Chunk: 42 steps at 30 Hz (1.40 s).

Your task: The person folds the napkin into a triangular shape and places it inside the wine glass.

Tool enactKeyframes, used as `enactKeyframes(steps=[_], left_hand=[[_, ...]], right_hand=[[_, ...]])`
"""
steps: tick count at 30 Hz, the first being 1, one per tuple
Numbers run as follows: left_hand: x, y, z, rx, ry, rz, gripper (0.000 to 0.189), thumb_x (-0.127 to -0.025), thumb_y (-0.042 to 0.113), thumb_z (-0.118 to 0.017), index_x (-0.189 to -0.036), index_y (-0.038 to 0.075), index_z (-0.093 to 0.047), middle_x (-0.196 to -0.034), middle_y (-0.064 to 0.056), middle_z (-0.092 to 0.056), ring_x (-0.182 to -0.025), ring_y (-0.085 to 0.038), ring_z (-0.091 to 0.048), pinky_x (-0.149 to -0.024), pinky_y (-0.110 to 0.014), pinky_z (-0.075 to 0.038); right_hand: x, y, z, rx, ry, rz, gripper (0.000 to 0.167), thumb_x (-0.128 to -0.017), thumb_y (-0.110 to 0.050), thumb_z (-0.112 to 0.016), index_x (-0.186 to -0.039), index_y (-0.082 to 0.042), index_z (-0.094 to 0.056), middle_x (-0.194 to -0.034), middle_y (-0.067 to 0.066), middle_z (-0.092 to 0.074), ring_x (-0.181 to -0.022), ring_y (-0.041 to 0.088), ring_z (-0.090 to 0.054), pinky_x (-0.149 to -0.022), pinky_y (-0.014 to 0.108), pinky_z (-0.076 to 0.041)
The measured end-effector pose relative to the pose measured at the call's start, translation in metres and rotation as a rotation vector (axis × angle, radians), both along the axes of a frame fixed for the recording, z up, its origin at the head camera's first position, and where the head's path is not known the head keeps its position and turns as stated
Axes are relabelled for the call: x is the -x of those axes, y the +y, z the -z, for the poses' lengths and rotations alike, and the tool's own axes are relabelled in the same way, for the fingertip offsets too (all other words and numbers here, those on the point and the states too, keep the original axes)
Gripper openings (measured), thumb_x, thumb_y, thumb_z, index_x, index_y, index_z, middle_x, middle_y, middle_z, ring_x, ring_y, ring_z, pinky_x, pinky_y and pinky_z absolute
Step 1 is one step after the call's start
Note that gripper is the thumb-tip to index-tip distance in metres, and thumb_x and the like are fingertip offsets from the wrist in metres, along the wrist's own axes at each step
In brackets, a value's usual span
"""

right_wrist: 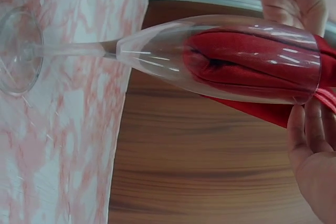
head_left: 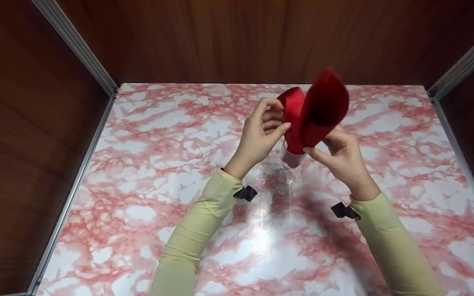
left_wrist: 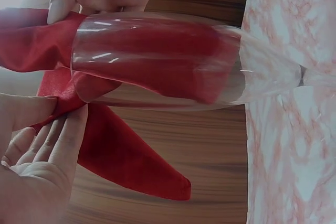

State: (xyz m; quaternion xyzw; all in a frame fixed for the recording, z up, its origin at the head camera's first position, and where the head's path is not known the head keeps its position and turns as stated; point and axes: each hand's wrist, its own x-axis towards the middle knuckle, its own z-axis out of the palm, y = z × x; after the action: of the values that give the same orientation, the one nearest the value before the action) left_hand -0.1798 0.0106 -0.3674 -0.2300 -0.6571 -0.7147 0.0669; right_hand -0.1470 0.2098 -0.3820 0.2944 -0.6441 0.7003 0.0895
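Note:
A red satin cloth napkin (head_left: pixel 325 102) is tucked into a clear stemmed flute glass (left_wrist: pixel 236 72), its folded part showing through the bowl. Above the rim the cloth spreads into a large curved fold and a smaller flap. My left hand (head_left: pixel 259 129) pinches the smaller flap between thumb and fingers. On the other side, my right hand (head_left: pixel 344 158) holds the cloth near the rim, thumb in front. One pointed end of the napkin (left_wrist: pixel 136 156) hangs outside the glass. The flute stands upright on its round foot (right_wrist: pixel 21 51).
Beneath the glass is a table (head_left: pixel 159 185) with a red and white marbled top. Brown wood-grain panels (head_left: pixel 241 41) with metal edging rise at the back and both sides. A dark wrist mount (head_left: pixel 245 193) sits on the left sleeve, another (head_left: pixel 345 210) on the right.

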Motion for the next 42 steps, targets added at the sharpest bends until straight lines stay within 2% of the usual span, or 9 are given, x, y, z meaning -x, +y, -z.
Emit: enactKeyframes(steps=[3,6,9,14,21,24,30,37,42], left_hand=[[0.001,0.0,0.003,-0.002,0.06,-0.005,0.025,-0.085,-0.003,-0.069,-0.106,-0.003,-0.055,-0.097,-0.011,-0.06,-0.09,-0.017,-0.062,-0.079,-0.033,-0.054],[0.001,0.0,0.004,0.006,0.074,-0.001,0.016,-0.085,-0.004,-0.068,-0.1,-0.006,-0.06,-0.094,-0.012,-0.062,-0.087,-0.017,-0.063,-0.079,-0.033,-0.054],[-0.003,-0.002,-0.002,0.019,0.054,0.013,0.014,-0.086,-0.006,-0.066,-0.099,-0.008,-0.062,-0.094,-0.015,-0.064,-0.087,-0.021,-0.064,-0.079,-0.032,-0.054],[-0.013,-0.005,-0.014,0.025,0.043,0.051,0.02,-0.084,-0.009,-0.066,-0.103,-0.012,-0.061,-0.1,-0.02,-0.062,-0.086,-0.028,-0.064,-0.08,-0.035,-0.054],[-0.014,-0.007,-0.012,0.043,-0.058,0.122,0.032,-0.084,-0.007,-0.067,-0.116,-0.01,-0.058,-0.109,-0.018,-0.061,-0.088,-0.026,-0.065,-0.081,-0.035,-0.054],[-0.013,-0.008,-0.009,0.043,-0.069,0.142,0.034,-0.086,-0.007,-0.066,-0.119,-0.01,-0.057,-0.113,-0.019,-0.061,-0.094,-0.026,-0.064,-0.084,-0.037,-0.053],[-0.013,-0.008,-0.005,0.077,-0.024,0.136,0.034,-0.087,-0.004,-0.065,-0.12,-0.011,-0.057,-0.113,-0.021,-0.062,-0.098,-0.024,-0.064,-0.087,-0.038,-0.051],[-0.017,-0.008,-0.004,0.149,-0.039,0.109,0.033,-0.09,-0.001,-0.064,-0.121,-0.009,-0.06,-0.106,-0.018,-0.066,-0.095,-0.017,-0.065,-0.085,-0.033,-0.052],[-0.019,-0.007,-0.003,0.159,-0.028,0.098,0.03,-0.09,0.0,-0.063,-0.119,-0.01,-0.061,-0.104,-0.019,-0.067,-0.093,-0.019,-0.066,-0.083,-0.034,-0.053]], right_hand=[[-0.001,0.001,0.001,-0.031,-0.008,0.02,0.035,-0.076,0.021,-0.066,-0.109,0.011,-0.064,-0.104,0.014,-0.068,-0.1,0.023,-0.06,-0.094,0.032,-0.044],[-0.001,0.003,0.003,-0.032,0.0,0.0,0.031,-0.076,0.022,-0.065,-0.105,0.012,-0.065,-0.117,0.019,-0.061,-0.106,0.027,-0.057,-0.096,0.033,-0.043],[0.001,0.004,0.006,-0.027,0.032,-0.043,0.025,-0.076,0.024,-0.063,-0.099,0.013,-0.067,-0.13,0.025,-0.049,-0.115,0.034,-0.05,-0.102,0.038,-0.038],[0.002,0.005,0.009,-0.005,0.047,-0.098,0.019,-0.076,0.024,-0.063,-0.091,0.013,-0.068,-0.135,0.028,-0.043,-0.113,0.038,-0.051,-0.101,0.041,-0.039],[0.003,0.007,0.011,-0.015,0.014,-0.108,0.018,-0.077,0.023,-0.063,-0.09,0.012,-0.068,-0.139,0.026,-0.04,-0.115,0.039,-0.05,-0.101,0.04,-0.039],[0.004,0.008,0.012,-0.022,0.01,-0.116,0.018,-0.078,0.024,-0.062,-0.09,0.012,-0.068,-0.14,0.026,-0.039,-0.117,0.039,-0.048,-0.102,0.04,-0.037],[0.005,0.01,0.015,-0.039,0.016,-0.13,0.02,-0.078,0.026,-0.06,-0.089,0.012,-0.068,-0.141,0.027,-0.037,-0.117,0.04,-0.045,-0.103,0.039,-0.035],[0.005,0.013,0.021,-0.048,-0.007,-0.137,0.019,-0.08,0.024,-0.059,-0.089,0.011,-0.068,-0.141,0.026,-0.037,-0.12,0.04,-0.043,-0.104,0.039,-0.035],[0.004,0.017,0.022,-0.063,-0.052,-0.147,0.016,-0.084,0.02,-0.057,-0.092,0.011,-0.068,-0.142,0.023,-0.037,-0.125,0.037,-0.04,-0.104,0.037,-0.035]])
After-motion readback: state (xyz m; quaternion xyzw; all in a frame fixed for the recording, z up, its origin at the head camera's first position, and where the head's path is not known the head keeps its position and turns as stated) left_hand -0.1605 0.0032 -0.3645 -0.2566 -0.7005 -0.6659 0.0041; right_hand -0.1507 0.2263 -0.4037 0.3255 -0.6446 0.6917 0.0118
